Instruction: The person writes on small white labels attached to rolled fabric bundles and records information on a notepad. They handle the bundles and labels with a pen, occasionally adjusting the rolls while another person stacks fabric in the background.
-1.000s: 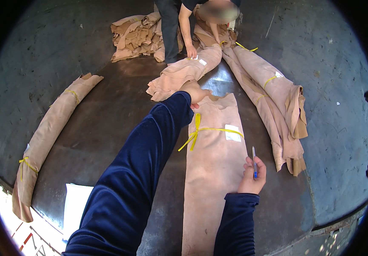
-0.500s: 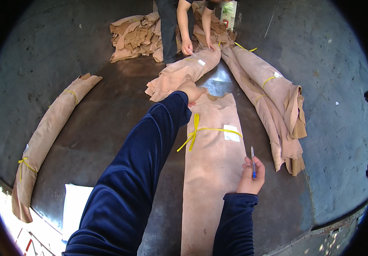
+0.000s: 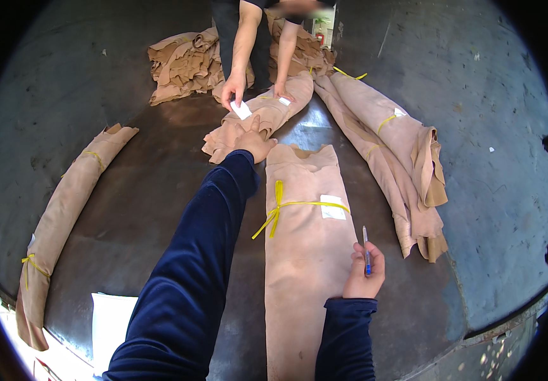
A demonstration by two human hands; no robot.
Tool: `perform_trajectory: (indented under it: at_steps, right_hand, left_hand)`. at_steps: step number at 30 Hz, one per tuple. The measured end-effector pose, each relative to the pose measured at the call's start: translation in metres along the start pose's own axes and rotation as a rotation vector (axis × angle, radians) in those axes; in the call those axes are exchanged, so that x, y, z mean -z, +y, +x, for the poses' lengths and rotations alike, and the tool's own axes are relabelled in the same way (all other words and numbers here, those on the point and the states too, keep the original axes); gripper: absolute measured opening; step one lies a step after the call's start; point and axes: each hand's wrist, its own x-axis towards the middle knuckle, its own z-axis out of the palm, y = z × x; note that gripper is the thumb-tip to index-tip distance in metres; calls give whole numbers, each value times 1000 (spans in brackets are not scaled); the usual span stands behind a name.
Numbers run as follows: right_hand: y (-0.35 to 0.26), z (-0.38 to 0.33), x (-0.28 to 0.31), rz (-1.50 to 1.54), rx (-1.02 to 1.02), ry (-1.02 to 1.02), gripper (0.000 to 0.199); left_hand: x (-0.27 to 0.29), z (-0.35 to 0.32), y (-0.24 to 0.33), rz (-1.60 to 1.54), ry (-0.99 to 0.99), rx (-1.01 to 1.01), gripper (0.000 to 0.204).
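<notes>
Closest in, between four and five o'clock from the middle of the view, the right hand (image 3: 364,279) held a pen (image 3: 367,255) pinched upright between thumb and fingers, just as half a second earlier. Beside it the near roll (image 3: 302,273), a pinkish-tan bundle resembling hide, ran from six o'clock up past the centre, its yellow tie (image 3: 302,204) crossing a white label (image 3: 333,211). What had changed was the left hand (image 3: 256,146): it had left the near roll's far end for eleven o'clock, where it spread, apparently empty, over the end of the far roll (image 3: 294,95); whether it touched could not be told. Just past its fingers, the co-worker's hand (image 3: 234,91) had brought a white slip (image 3: 241,110) closer, so slip and left hand seemed within easy reach of each other, and the near roll lay unheld.

Underneath, the surface (image 3: 153,165) was dark and scuffed, brown in the middle, blue-grey toward both flanks. On it, a white sheet (image 3: 110,317) lay at eight o'clock, a slim tied roll (image 3: 74,203) curved near nine, and more rolls (image 3: 397,127) slanted at two. Farther off, a crumpled heap (image 3: 185,66) sat at eleven; beyond the co-worker, a bright gap (image 3: 323,25) showed just past twelve.
</notes>
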Motion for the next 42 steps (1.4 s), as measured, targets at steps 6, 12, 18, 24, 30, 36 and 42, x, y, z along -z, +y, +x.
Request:
perform_trajectory:
  at_steps: [6,12,18,24,30,36,42]
  right_hand:
    - [1,0,2,2,1,-22,28]
    - [1,0,2,7,-11,-4,27]
    - [7,4,4,20,-7,6,27]
    - [15,10,4,87,-46,9,27]
    - [21,18,1,111,-32,-5,30]
    - [-36,-9,-13,182,62,-69,28]
    - [-139,-104,-32,571,56,-868,31]
  left_hand:
    - [-7,18,-18,-197,156,66,92]
    - [-21,12,-33,-465,489,42,56]
    - [14,-95,-25,-1213,103,-165,22]
    - [107,-221,-2,-1089,24,-258,72]
    - [175,-317,1,-786,67,-128,61]
    - [193,-376,-5,-803,-55,87,17]
    - [180,-397,2,-846,-82,107,16]
